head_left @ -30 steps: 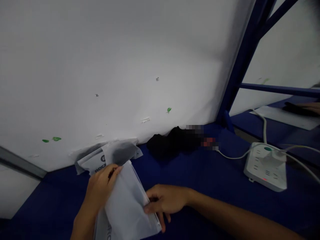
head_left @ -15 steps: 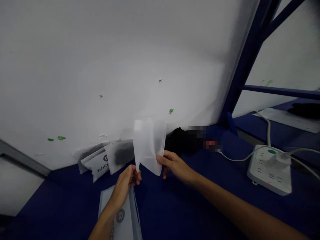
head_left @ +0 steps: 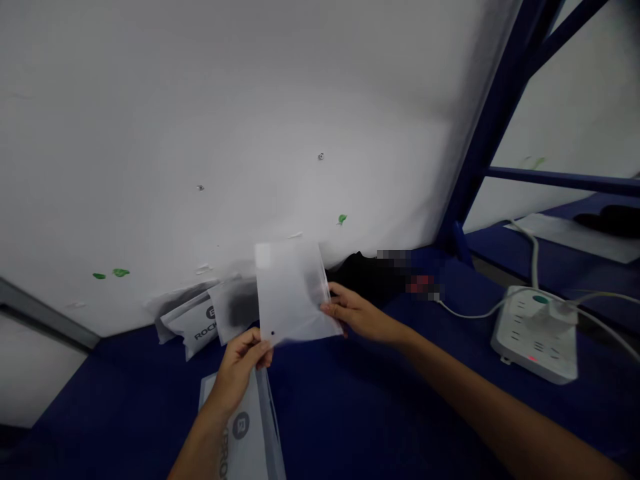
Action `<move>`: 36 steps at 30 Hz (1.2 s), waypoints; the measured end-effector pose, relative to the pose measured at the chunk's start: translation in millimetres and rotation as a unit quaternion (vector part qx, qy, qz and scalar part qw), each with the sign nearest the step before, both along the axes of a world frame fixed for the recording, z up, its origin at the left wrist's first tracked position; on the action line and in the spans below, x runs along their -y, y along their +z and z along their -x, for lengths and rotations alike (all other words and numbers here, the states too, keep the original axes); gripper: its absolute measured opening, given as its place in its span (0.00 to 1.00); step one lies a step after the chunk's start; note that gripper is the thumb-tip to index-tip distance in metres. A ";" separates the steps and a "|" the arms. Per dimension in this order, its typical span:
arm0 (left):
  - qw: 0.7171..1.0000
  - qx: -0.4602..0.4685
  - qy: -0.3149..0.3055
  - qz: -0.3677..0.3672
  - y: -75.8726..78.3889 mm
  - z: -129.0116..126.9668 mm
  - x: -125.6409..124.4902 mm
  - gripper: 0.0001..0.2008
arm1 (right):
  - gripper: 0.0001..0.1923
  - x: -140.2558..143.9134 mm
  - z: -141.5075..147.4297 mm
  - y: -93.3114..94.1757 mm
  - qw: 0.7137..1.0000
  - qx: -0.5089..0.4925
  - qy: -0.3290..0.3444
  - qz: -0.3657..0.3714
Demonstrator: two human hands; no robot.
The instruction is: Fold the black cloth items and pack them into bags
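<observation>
A translucent white plastic bag is held up in front of me, spread flat, with a small dark hole near its lower left corner. My left hand pinches that lower left corner between thumb and fingers. On the opposite edge, my right hand grips the bag with its thumb in front. Beneath my left forearm lies a stack of flat printed bags with a round logo. Behind, against the wall, lean several filled bags, one lettered "ROCK" and one with something dark inside.
A white power strip with plugs and cables sits on the blue table at the right. A black item lies by the white wall. Blue frame posts rise at the right, with a paper sheet beyond.
The bag has gone from folded and creased to spread flat, its lower edge straighter. My right hand has shifted slightly right, and my left hand has closed on the corner.
</observation>
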State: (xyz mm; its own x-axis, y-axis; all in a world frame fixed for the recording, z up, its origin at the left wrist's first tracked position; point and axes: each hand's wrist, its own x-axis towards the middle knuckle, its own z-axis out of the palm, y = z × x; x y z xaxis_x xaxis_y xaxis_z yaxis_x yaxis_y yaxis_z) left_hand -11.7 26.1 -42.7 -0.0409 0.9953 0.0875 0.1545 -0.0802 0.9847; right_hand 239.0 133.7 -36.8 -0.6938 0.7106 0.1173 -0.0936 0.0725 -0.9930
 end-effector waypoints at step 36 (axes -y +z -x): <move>0.881 -0.186 0.428 -0.080 -25.6 55.5 -29.5 0.11 | 0.23 76.5 38.4 -15.2 0.927 0.238 0.258 -0.134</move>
